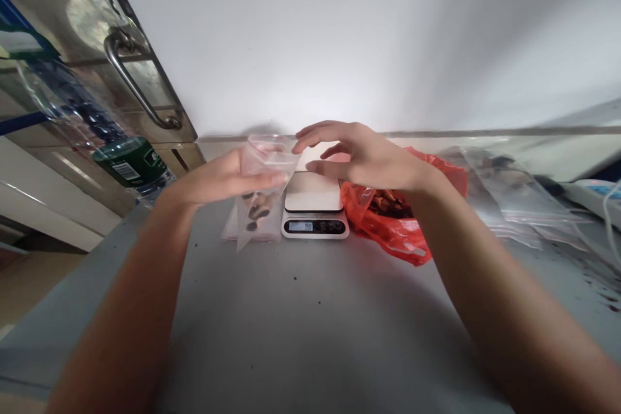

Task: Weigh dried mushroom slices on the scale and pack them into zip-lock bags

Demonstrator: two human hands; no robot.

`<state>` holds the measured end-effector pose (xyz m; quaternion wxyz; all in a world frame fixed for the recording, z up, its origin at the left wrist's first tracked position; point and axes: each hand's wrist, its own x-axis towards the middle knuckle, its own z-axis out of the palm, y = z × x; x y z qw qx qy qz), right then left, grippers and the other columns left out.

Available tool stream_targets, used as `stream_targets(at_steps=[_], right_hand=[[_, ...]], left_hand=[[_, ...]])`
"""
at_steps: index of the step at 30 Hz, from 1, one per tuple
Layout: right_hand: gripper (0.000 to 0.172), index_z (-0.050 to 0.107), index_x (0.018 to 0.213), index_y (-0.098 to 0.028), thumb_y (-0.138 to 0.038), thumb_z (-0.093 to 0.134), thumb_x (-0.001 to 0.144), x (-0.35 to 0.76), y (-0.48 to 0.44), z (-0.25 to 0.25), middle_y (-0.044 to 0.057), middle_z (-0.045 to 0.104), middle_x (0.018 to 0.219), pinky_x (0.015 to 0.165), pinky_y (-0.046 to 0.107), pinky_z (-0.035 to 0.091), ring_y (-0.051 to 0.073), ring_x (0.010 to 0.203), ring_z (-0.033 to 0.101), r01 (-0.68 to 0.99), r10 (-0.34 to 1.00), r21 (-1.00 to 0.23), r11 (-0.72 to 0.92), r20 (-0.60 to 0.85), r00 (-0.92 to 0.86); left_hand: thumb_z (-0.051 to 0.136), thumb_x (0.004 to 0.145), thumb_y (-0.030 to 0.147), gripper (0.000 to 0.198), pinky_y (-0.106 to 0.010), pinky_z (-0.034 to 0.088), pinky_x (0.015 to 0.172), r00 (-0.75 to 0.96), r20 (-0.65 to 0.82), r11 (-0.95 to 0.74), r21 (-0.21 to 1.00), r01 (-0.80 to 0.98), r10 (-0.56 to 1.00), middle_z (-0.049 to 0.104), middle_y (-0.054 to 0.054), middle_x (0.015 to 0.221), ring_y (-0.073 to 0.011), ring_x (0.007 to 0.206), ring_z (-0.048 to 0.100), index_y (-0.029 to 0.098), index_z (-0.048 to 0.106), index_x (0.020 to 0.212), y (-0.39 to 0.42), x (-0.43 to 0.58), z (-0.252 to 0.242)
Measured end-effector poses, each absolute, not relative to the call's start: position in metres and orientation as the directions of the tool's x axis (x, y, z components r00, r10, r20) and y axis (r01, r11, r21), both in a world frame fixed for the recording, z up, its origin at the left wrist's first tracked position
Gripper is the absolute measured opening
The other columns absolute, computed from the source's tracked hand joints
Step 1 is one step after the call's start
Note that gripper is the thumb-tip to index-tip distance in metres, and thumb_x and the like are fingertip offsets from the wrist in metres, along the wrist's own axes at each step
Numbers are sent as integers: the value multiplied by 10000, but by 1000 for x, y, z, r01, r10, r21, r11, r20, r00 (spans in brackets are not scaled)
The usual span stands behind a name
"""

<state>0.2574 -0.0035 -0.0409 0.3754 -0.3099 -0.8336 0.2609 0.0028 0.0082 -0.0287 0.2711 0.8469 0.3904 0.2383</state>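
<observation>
My left hand (226, 178) is closed on the top of a small clear plastic bag (262, 194) and holds it up just left of a white kitchen scale (314, 207). A few dark pieces lie in the bag's lower part. My right hand (361, 155) hovers above the scale with its fingers spread and curved toward the bag's mouth; nothing shows in it. A red plastic bag (402, 226) with brown pieces inside lies open under my right wrist, right of the scale.
The grey table (301, 323) runs to a white wall. Clear plastic bags (504, 200) lie stacked at the right, with dark crumbs near the right edge. A plastic bottle (121, 155) and a steel door with a handle (136, 84) are at the left.
</observation>
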Motion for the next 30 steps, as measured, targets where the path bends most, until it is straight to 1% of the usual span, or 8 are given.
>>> stream_targets(at_steps=[2, 5, 8, 11, 17, 23, 27, 30], right_hand=[[136, 757, 948, -227, -341, 733, 879, 256, -11, -35, 111, 743, 1293, 986, 479, 575, 311, 1286, 636, 280, 688, -661, 696, 504, -522], [224, 684, 816, -222, -413, 769, 897, 252, -21, -27, 115, 749, 1190, 935, 439, 588, 319, 1320, 615, 261, 685, -652, 712, 564, -461], [298, 642, 805, -225, -472, 771, 910, 252, -25, -22, 108, 738, 1145, 870, 409, 591, 296, 1216, 650, 311, 696, -626, 715, 595, -403], [379, 610, 801, -227, -554, 769, 909, 255, -23, -23, 79, 719, 984, 797, 392, 573, 238, 951, 670, 386, 719, -606, 695, 583, -379], [389, 572, 778, -239, -512, 838, 860, 263, -17, -30, -30, 558, 660, 567, 302, 451, 132, 617, 515, 368, 752, -658, 657, 536, -384], [314, 559, 712, -253, -309, 841, 838, 270, -14, -30, -18, 567, 630, 519, 311, 437, 136, 574, 518, 328, 784, -712, 621, 573, -240], [356, 580, 715, -267, -429, 880, 815, 276, -15, -27, 14, 614, 677, 603, 362, 517, 178, 645, 596, 364, 799, -715, 596, 571, -186], [393, 599, 755, -270, -519, 903, 776, 281, -16, -26, -8, 587, 639, 568, 354, 485, 161, 598, 552, 371, 819, -732, 572, 536, -206]], left_hand=[[752, 790, 642, 550, -320, 633, 831, 611, 125, -464, 772, 435, 781, 807, -61, 1139, -290, 1078, 773, 254, 740, 1180, 10, 2, -29], [755, 791, 655, 536, -363, 653, 876, 606, 134, -399, 857, 326, 784, 805, -79, 1174, -325, 1160, 760, 246, 753, 1137, 11, 6, -32], [795, 786, 595, 526, -367, 663, 842, 564, 199, -430, 847, 312, 801, 812, -85, 1155, -322, 1105, 779, 233, 769, 1166, 9, 12, -31], [845, 761, 503, 442, -371, 657, 857, 513, 236, -450, 823, 346, 825, 830, -64, 1034, -295, 1008, 798, 217, 800, 1095, 5, 18, -29], [813, 801, 566, 387, -360, 652, 863, 319, 402, -493, 820, 291, 858, 816, -53, 898, -250, 922, 794, 191, 789, 890, 5, 26, -35], [931, 642, 475, 434, -333, 628, 853, 403, 355, -502, 788, 357, 843, 799, -42, 927, -264, 984, 780, 204, 761, 935, 10, 21, -37], [857, 675, 429, 314, -350, 635, 821, 361, 301, -427, 834, 348, 882, 795, -39, 868, -262, 935, 789, 210, 747, 870, 11, 18, -37], [834, 674, 429, 271, -363, 634, 838, 357, 309, -441, 811, 385, 881, 782, -50, 854, -262, 943, 781, 222, 711, 800, 12, 16, -37]])
